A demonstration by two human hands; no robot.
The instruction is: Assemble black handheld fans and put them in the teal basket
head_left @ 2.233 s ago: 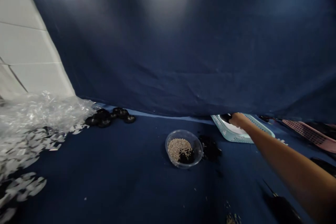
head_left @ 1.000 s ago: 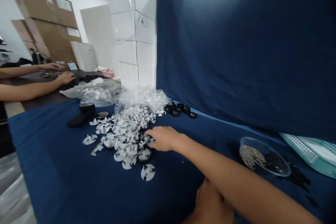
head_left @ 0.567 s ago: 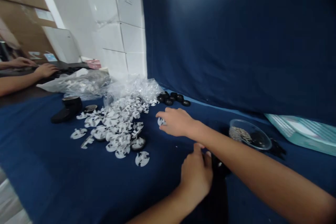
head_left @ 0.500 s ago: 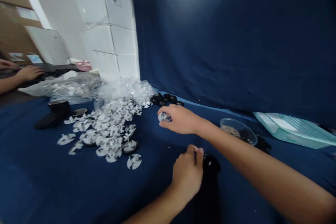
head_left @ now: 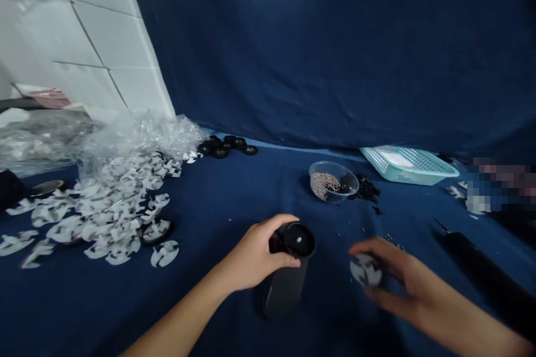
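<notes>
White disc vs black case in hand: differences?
The disc is thin with cut-outs; the case is long with a round top. The disc is white, the case black. The right hand holds the disc; the left hand grips the case near its top. Shared: both handheld.

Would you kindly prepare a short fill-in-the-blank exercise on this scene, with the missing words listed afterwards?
1. The left hand grips a cylindrical object coloured ____.
2. The right hand holds a notched white piece resembling those in the heap on the picture's ____ side.
3. In the picture, the plastic basket lies to the ____ of the clear bowl.
4. The cloth hanging at the back is coloured ____.

Missing words: black; left; right; blue.
</notes>
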